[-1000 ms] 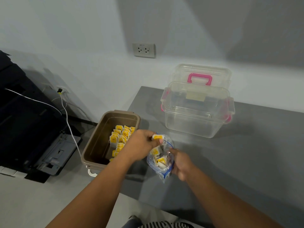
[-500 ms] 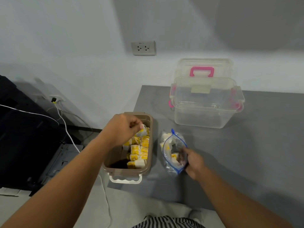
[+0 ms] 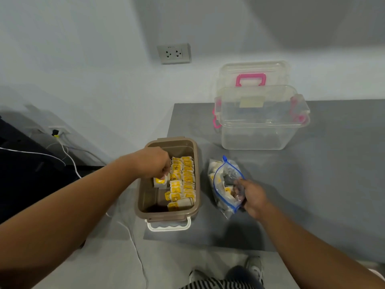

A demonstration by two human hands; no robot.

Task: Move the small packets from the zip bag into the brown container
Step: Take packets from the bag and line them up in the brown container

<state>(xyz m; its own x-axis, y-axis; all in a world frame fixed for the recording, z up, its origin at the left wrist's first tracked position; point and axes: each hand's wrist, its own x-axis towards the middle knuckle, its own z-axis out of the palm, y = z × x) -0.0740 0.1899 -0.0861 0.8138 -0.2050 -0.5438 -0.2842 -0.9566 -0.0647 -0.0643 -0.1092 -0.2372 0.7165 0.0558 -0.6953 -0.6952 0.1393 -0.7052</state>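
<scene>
Small packets (image 3: pixel 184 180) with yellow labels stand in neat rows along the right side of the brown container (image 3: pixel 140 197). It sits at the near left corner of the gray table (image 3: pixel 323 184). More of them lie inside the zip bag (image 3: pixel 220 180), just to the right of the container.

From my far-off seat I see the left hand (image 3: pixel 153 163) down inside the container. Its fingers are curled, and they pinch one packet (image 3: pixel 160 182) by its top edge, at the left of the rows. I cannot tell if it touches the bottom yet. The right hand (image 3: pixel 252 197) grips the near right side of the bag and holds its blue-edged mouth open.

I think these packets are very light, thin and a bit soft — like little paper pillows. They should not break, but a hard squeeze could crumple them. The best place to hold one is the top edge, between thumb and finger, so it can slide down next to the others. The bag looks floppy and smooth, so it needs a firm hold near the mouth — or it may flop shut. A clear box (image 3: pixel 260 132) stands at the far side of the table, well apart from all this.
</scene>
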